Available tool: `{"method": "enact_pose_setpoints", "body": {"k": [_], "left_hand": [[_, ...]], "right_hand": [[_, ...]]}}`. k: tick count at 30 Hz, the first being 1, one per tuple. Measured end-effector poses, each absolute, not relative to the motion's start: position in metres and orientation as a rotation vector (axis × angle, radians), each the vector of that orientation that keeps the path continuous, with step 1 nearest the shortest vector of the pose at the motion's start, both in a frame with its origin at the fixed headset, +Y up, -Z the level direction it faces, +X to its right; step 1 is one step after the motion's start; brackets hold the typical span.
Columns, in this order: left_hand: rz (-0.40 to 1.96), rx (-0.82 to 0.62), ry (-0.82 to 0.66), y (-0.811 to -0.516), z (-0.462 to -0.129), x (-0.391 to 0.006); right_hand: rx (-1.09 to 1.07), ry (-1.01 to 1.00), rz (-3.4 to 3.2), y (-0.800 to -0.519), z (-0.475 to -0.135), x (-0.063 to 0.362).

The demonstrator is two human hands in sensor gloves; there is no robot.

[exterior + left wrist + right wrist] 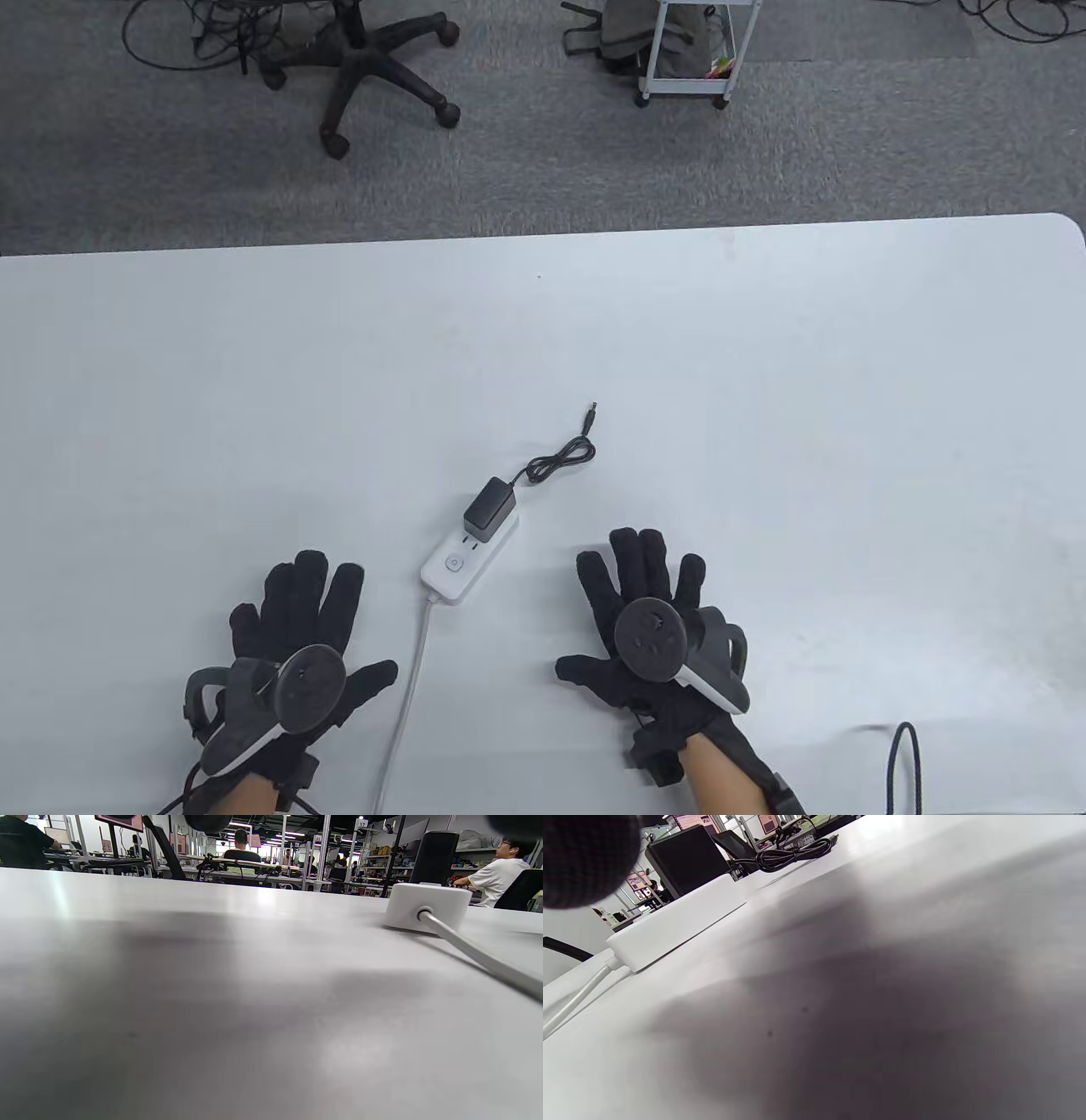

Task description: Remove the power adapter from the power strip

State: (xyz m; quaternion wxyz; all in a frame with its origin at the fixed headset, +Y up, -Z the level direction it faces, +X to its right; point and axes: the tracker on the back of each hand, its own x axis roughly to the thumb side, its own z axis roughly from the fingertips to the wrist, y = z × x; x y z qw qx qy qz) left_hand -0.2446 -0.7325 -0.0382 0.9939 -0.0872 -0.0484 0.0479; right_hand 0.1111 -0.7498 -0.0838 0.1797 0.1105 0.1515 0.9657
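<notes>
A white power strip (462,560) lies at the table's middle front, its white cord (407,705) running to the front edge. A black power adapter (489,508) is plugged into its far end, with a black coiled cable (556,458) trailing away. My left hand (297,632) lies flat on the table to the strip's left, fingers spread, holding nothing. My right hand (649,607) lies flat to its right, also empty. The strip (426,906) and adapter (432,857) show in the left wrist view, and both strip (674,927) and adapter (687,859) in the right wrist view.
The white table (764,382) spreads wide around the strip. A black cable loop (904,764) sits at the front right edge. Beyond the far edge stand an office chair (365,68) and a white cart (687,51) on grey carpet.
</notes>
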Motion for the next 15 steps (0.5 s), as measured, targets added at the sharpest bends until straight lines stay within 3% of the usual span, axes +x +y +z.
{"method": "enact_pose_setpoints", "body": {"k": [15], "left_hand": [[0.099, -0.171, -0.097, -0.732, -0.0382, -0.2457]], "right_hand": [[0.318, 0.432, 2.717, -0.7523, -0.0833, 0.1097]]}}
